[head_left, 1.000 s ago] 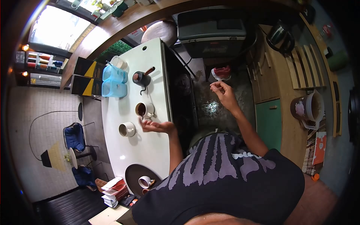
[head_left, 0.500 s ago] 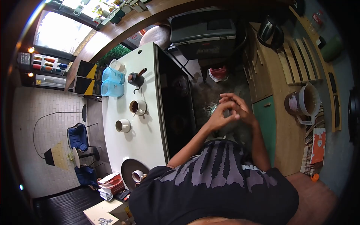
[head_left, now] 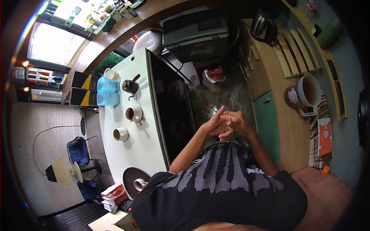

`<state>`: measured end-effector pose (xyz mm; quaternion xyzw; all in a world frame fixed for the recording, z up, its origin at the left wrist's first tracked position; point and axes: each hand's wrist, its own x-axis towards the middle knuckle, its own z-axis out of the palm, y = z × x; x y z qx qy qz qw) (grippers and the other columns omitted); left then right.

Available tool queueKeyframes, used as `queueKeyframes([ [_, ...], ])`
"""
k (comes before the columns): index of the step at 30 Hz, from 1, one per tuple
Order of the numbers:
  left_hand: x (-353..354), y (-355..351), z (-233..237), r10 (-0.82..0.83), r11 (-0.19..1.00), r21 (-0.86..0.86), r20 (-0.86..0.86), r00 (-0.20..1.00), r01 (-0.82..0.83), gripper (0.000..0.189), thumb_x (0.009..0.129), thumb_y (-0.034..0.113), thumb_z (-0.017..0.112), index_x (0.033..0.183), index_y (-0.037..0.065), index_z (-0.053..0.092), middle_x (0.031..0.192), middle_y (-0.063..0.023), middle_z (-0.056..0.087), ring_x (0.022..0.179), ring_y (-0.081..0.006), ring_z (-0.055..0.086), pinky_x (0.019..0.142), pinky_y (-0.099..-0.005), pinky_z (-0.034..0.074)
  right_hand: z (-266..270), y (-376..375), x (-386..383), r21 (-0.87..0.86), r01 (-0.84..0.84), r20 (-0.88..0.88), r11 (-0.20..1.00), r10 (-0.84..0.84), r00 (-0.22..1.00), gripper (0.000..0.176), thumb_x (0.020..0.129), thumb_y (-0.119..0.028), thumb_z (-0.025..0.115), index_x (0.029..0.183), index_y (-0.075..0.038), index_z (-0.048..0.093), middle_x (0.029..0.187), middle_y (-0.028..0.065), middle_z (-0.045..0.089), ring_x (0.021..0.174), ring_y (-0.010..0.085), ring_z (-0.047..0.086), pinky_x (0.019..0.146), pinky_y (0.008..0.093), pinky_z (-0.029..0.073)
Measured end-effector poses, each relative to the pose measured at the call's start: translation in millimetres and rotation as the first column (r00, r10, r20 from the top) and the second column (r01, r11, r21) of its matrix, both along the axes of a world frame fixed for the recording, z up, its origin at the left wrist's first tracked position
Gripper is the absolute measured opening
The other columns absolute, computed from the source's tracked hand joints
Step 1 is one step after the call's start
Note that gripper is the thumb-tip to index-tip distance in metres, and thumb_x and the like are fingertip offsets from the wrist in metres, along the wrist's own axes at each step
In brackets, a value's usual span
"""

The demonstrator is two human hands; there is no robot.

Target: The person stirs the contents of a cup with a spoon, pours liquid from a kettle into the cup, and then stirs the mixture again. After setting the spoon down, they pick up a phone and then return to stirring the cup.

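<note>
My left hand (head_left: 217, 125) is in front of my chest with its palm partly showing and its thumb pointing up. My right hand (head_left: 241, 122) meets it, the fingers of both hands crossing and touching. No object shows in either hand. Some fingers overlap, so parts of each are hidden. Left of my hands, on the white counter (head_left: 148, 144), are a white mug with dark contents (head_left: 133, 114), a second mug (head_left: 121, 134) and a small dark pot with a wooden handle (head_left: 130, 87).
Blue containers (head_left: 108, 91) stand at the counter's far side; a round dark tray (head_left: 133, 179) with a cup (head_left: 139, 184) is near my left elbow. On the right, a wooden worktop (head_left: 287, 142) bears a pitcher of brown liquid (head_left: 302, 94), a kettle (head_left: 263, 26) and a slatted rack (head_left: 295, 54).
My hands have moved down and slightly left, closer to my body. My left thumb now points up and its palm shows more. The view has shifted slightly; the counter items stay put.
</note>
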<state>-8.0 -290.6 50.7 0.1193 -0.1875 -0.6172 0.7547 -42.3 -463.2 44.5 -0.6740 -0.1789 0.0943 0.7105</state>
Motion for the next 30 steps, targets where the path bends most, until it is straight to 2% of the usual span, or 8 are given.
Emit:
queueKeyframes([
  [5, -4, 2, -6, 0.056, 0.975, 0.207, 0.141, 0.989, -0.084, 0.076, 0.104, 0.074, 0.024, 0.104, 0.005, 0.056, 0.055, -0.0131, 0.056, 0.048, -0.023, 0.057, 0.05, -0.0329, 0.05, 11, -6, -6, -0.119, 0.033, -0.046, 0.992, -0.039, 0.998, 0.053, 0.1, -0.042, 0.064, 0.114, 0.008, 0.071, 0.099, 0.0172, 0.077, 0.098, 0.0183, 0.073, 0.088, 0.0338, 0.056],
  [8, -5, 1, -15, 0.064, 0.978, 0.185, 0.158, 0.985, -0.093, 0.078, 0.103, 0.074, 0.026, 0.118, 0.005, 0.059, 0.051, -0.0095, 0.053, 0.043, -0.0209, 0.053, 0.047, -0.031, 0.045, 8, 3, -11, -0.024, 0.158, 0.038, 0.987, -0.157, 0.987, 0.05, 0.1, -0.041, 0.065, 0.11, 0.008, 0.071, 0.094, 0.0158, 0.077, 0.09, 0.0148, 0.071, 0.082, 0.0334, 0.055],
  [16, -5, -11, -8, 0.07, 0.979, 0.188, 0.059, 0.996, -0.08, 0.074, 0.104, 0.072, 0.024, 0.101, 0.007, 0.058, 0.048, -0.0065, 0.051, 0.04, -0.0206, 0.05, 0.045, -0.0286, 0.042, 6, -9, -9, -0.154, 0.112, -0.095, 0.982, -0.127, 0.987, 0.053, 0.1, -0.043, 0.066, 0.112, 0.008, 0.071, 0.095, 0.0139, 0.077, 0.09, 0.0133, 0.068, 0.079, 0.0322, 0.054],
  [19, -1, -20, 17, 0.135, 0.974, 0.157, 0.189, 0.973, -0.166, 0.064, 0.107, 0.066, 0.029, 0.096, 0.009, 0.056, 0.056, -0.0066, 0.056, 0.049, -0.0208, 0.056, 0.052, -0.0295, 0.047, 13, -5, 1, 0.081, 0.131, 0.053, 0.988, -0.135, 0.989, 0.056, 0.1, -0.046, 0.066, 0.125, 0.004, 0.067, 0.103, 0.0112, 0.076, 0.089, 0.0135, 0.068, 0.08, 0.0319, 0.054],
  [21, 7, -27, 39, 0.584, 0.64, 0.252, 0.455, 0.673, -0.726, 0.052, 0.108, 0.058, 0.035, 0.092, 0.012, 0.053, 0.074, -0.0057, 0.062, 0.071, -0.0188, 0.063, 0.068, -0.031, 0.051, 24, -3, 10, 0.183, 0.245, -0.031, 0.952, -0.244, 0.969, 0.062, 0.101, -0.049, 0.064, 0.14, -0.001, 0.059, 0.118, 0.0096, 0.071, 0.098, 0.0129, 0.067, 0.087, 0.0301, 0.053],
  [22, 17, -23, 49, 0.632, 0.573, 0.224, 0.492, 0.599, -0.789, 0.042, 0.109, 0.05, 0.041, 0.091, 0.013, 0.052, 0.089, -0.004, 0.062, 0.09, -0.0166, 0.062, 0.082, -0.0324, 0.049, 37, 2, 14, 0.275, 0.225, -0.038, 0.935, -0.223, 0.974, 0.062, 0.101, -0.045, 0.066, 0.145, -0.004, 0.054, 0.127, 0.0088, 0.067, 0.105, 0.0116, 0.064, 0.094, 0.0285, 0.051],
  [25, 38, -3, 64, 0.678, 0.345, 0.213, 0.617, 0.399, -0.914, 0.031, 0.109, 0.038, 0.048, 0.09, 0.012, 0.052, 0.088, -0.0022, 0.058, 0.085, -0.0147, 0.057, 0.082, -0.031, 0.046, 38, 7, 32, 0.194, 0.249, 0.006, 0.949, -0.255, 0.967, 0.053, 0.1, -0.037, 0.069, 0.14, -0.003, 0.058, 0.13, 0.0084, 0.065, 0.11, 0.0111, 0.062, 0.095, 0.0276, 0.05],
  [30, 32, 21, 74, 0.679, 0.187, 0.172, 0.689, 0.254, -0.967, 0.029, 0.108, 0.03, 0.051, 0.086, 0.011, 0.051, 0.081, -0.0019, 0.056, 0.08, -0.0143, 0.055, 0.08, -0.0304, 0.044, 43, 9, 39, 0.244, 0.319, -0.013, 0.916, -0.326, 0.945, 0.032, 0.103, -0.026, 0.067, 0.122, -0.001, 0.068, 0.11, 0.0057, 0.072, 0.097, 0.0098, 0.065, 0.089, 0.0263, 0.051],
])
